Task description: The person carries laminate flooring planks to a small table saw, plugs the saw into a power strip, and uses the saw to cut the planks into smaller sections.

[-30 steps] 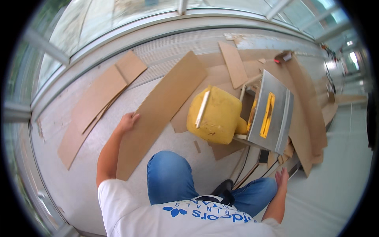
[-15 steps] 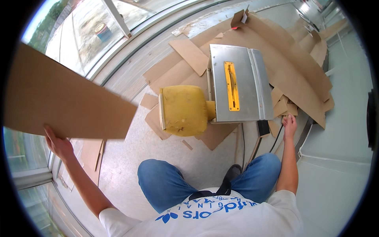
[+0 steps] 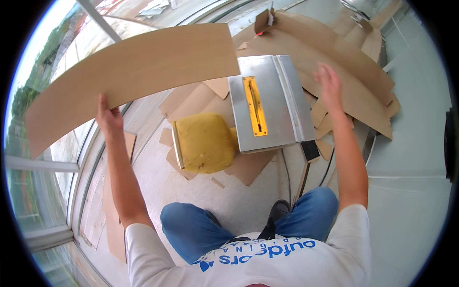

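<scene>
My left hand (image 3: 110,118) grips the lower edge of a long, thin brown board (image 3: 143,71), its thumb over the near face. The board is raised, and its right end reaches over the far left corner of a table saw (image 3: 277,110). That saw has a grey metal top and a yellow insert (image 3: 255,106) with a blade in its slot. A yellow motor housing (image 3: 203,142) sticks out from its left side. To the right of the saw, my right hand (image 3: 330,85) is up in the air, fingers stretched out and holding nothing.
Large brown sheets (image 3: 330,62) lie on the floor behind and right of the saw, with small offcuts (image 3: 322,119) beside it. A black cable (image 3: 327,167) runs near my right knee. Glass windows (image 3: 38,201) stand on the left, a pale wall (image 3: 411,143) on the right.
The board has swung rightward from the far left toward the saw, carried by my left hand. My right hand has risen from beside the saw's near right corner, its fingers now extended.
</scene>
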{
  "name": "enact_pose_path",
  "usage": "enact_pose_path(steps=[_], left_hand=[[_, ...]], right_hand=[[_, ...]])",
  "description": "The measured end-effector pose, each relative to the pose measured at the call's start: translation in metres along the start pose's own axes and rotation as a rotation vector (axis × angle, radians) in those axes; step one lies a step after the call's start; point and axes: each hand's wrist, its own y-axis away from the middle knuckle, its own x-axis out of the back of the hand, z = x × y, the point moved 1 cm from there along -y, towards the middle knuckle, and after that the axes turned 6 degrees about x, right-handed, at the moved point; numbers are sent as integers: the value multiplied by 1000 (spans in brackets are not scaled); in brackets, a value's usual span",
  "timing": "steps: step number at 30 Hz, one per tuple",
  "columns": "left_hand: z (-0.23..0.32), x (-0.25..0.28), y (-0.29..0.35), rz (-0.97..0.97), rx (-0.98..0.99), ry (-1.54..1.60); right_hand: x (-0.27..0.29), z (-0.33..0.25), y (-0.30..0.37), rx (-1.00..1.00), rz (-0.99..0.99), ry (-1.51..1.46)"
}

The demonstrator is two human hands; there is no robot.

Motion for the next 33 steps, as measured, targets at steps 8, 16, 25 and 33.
enact_pose_path(steps=[8,16,25,33], left_hand=[[-177,-71,8,272,344,170],[-247,-7,15,280,635,136],[-247,12,21,128,843,-35],[-227,41,10,210,766,14]], right_hand=[[-128,61,-82,113,-147,246],[-180,108,-40,138,-226,772],[-178,118,-28,228,-289,861],[-174,116,-21,267,-303,847]])
